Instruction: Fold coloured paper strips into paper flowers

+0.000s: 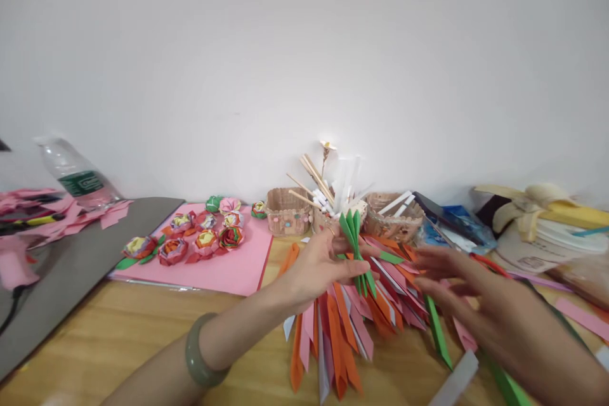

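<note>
My left hand [328,263] pinches a small bundle of folded green paper strips [353,241] at its middle, the ends fanning up and down. Close by on the right, my right hand [457,285] has its fingers stretched out and apart, holding nothing, slightly blurred. Beneath and between both hands lies a pile of folded orange, pink and white paper strips [337,349]. A separate green strip [436,333] rests beside my right hand.
Several paper flowers lie on a pink sheet [247,266] at the left. Woven baskets [288,219] with sticks stand by the wall. A plastic bottle [78,174] leans at the far left; banana peel [561,206] lies at the right.
</note>
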Motion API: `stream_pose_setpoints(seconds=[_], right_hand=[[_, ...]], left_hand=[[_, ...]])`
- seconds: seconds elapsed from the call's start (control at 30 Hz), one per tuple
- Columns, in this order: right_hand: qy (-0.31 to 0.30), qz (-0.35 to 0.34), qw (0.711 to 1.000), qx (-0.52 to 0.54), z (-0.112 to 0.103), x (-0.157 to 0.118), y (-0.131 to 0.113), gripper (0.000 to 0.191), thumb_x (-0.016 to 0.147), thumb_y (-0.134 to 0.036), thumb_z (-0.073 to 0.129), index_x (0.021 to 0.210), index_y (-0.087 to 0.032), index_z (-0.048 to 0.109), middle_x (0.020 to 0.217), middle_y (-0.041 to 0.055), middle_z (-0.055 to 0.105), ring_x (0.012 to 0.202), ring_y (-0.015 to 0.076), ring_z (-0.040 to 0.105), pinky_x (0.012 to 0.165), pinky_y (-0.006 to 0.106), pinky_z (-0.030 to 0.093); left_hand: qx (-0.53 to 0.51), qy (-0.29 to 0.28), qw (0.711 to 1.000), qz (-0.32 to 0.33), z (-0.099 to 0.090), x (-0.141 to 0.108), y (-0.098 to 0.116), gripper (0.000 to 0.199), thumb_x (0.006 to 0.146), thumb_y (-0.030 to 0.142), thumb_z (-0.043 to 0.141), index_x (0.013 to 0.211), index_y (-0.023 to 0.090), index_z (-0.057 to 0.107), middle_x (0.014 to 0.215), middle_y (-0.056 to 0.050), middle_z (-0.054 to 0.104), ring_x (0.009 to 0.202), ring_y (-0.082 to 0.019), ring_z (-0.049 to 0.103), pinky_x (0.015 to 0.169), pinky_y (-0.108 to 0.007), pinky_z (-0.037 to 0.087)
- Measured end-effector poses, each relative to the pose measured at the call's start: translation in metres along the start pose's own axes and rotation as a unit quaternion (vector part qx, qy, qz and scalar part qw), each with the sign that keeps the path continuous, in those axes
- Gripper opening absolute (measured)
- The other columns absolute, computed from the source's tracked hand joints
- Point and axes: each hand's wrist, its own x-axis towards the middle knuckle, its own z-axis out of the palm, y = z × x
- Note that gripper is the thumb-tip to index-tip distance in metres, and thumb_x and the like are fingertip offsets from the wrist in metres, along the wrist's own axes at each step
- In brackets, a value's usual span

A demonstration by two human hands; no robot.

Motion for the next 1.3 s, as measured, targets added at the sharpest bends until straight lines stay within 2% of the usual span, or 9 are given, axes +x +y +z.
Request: stream_pose_setpoints(seconds=[0.07, 0.17, 0.33, 0.43, 0.53, 0.7, 0.9, 1.07, 1.3], right_hand=[[-0.097, -0.019, 0.991, 0.089, 0.022, 0.0, -0.036, 0.042, 0.082, -0.05, 0.051, 0.113, -0.022, 0.057, 0.099, 0.0103, 0.072, 0.081, 0.0242, 0.07, 0.065, 0.035, 0.058], [-0.141, -0.031, 0.973, 0.181, 0.045, 0.008, -0.06, 0.051, 0.085, -0.043, 0.05, 0.13, -0.018, 0.045, 0.112, 0.013, 0.069, 0.096, 0.0232, 0.067, 0.076, 0.034, 0.055], [-0.16, -0.074, 0.973, 0.147, 0.053, 0.02, -0.051, 0.046, 0.088, -0.037, 0.049, 0.132, -0.024, 0.05, 0.118, 0.0089, 0.067, 0.108, 0.0263, 0.062, 0.089, 0.04, 0.048], [-0.171, -0.067, 0.97, 0.159, 0.049, 0.024, -0.044, 0.048, 0.086, -0.037, 0.053, 0.133, -0.028, 0.05, 0.119, 0.0055, 0.067, 0.113, 0.0271, 0.058, 0.094, 0.041, 0.045], [-0.197, -0.059, 0.966, 0.157, 0.046, 0.027, -0.041, 0.056, 0.084, -0.039, 0.057, 0.137, -0.029, 0.044, 0.113, 0.0026, 0.07, 0.116, 0.0275, 0.056, 0.095, 0.042, 0.045], [-0.16, -0.104, 0.973, 0.13, 0.047, 0.027, -0.043, 0.054, 0.088, -0.042, 0.048, 0.139, -0.025, 0.043, 0.127, 0.0053, 0.062, 0.115, 0.0252, 0.057, 0.094, 0.039, 0.046], [-0.146, -0.121, 0.968, 0.162, 0.042, 0.022, -0.052, 0.047, 0.092, -0.039, 0.038, 0.138, -0.03, 0.044, 0.121, 0.0024, 0.066, 0.12, 0.0249, 0.054, 0.089, 0.037, 0.052], [-0.155, -0.103, 0.97, 0.156, 0.045, 0.022, -0.049, 0.047, 0.092, -0.039, 0.037, 0.137, -0.028, 0.045, 0.115, 0.0036, 0.069, 0.102, 0.0251, 0.066, 0.076, 0.036, 0.057], [-0.038, -0.144, 0.988, 0.039, 0.052, 0.02, -0.044, 0.04, 0.09, -0.036, 0.042, 0.122, -0.02, 0.061, 0.107, 0.008, 0.072, 0.081, 0.0248, 0.072, 0.072, 0.036, 0.057]], left_hand=[[-0.023, 0.011, 1.0, 0.005, 0.001, -0.001, -0.001, 0.04, 0.062, 0.026, 0.079, 0.095, 0.019, 0.058, 0.099, -0.006, 0.066, 0.076, -0.015, 0.062, 0.062, -0.024, 0.047], [-0.045, 0.042, 0.998, 0.029, 0.002, -0.004, -0.001, 0.035, 0.061, 0.02, 0.08, 0.09, 0.019, 0.062, 0.091, -0.003, 0.065, 0.084, -0.015, 0.06, 0.069, -0.024, 0.047], [-0.022, 0.063, 0.997, 0.027, -0.002, -0.003, 0.001, 0.028, 0.061, 0.027, 0.08, 0.082, 0.015, 0.066, 0.08, -0.004, 0.066, 0.078, -0.016, 0.06, 0.07, -0.027, 0.047], [-0.025, 0.058, 0.998, 0.028, -0.005, 0.0, 0.0, 0.031, 0.059, 0.03, 0.081, 0.08, 0.014, 0.067, 0.075, -0.004, 0.067, 0.07, -0.016, 0.061, 0.064, -0.027, 0.047], [-0.025, 0.075, 0.996, 0.049, -0.006, 0.002, -0.001, 0.031, 0.059, 0.028, 0.081, 0.081, 0.014, 0.066, 0.076, -0.004, 0.068, 0.074, -0.016, 0.062, 0.071, -0.028, 0.047], [-0.027, 0.08, 0.995, 0.05, -0.007, 0.003, -0.003, 0.03, 0.064, 0.027, 0.078, 0.088, 0.014, 0.063, 0.08, -0.004, 0.066, 0.077, -0.016, 0.061, 0.075, -0.03, 0.046], [-0.053, 0.071, 0.994, 0.061, -0.008, 0.002, -0.004, 0.027, 0.064, 0.025, 0.077, 0.084, 0.014, 0.062, 0.081, -0.004, 0.064, 0.08, -0.017, 0.059, 0.076, -0.03, 0.045], [-0.08, 0.07, 0.993, 0.052, -0.007, 0.002, -0.002, 0.027, 0.063, 0.025, 0.078, 0.082, 0.014, 0.063, 0.079, -0.004, 0.064, 0.078, -0.016, 0.059, 0.075, -0.03, 0.046], [-0.068, 0.109, 0.989, 0.071, -0.009, 0.005, 0.002, 0.024, 0.061, 0.023, 0.079, 0.079, 0.014, 0.066, 0.077, -0.001, 0.065, 0.076, -0.014, 0.059, 0.079, -0.03, 0.045]])
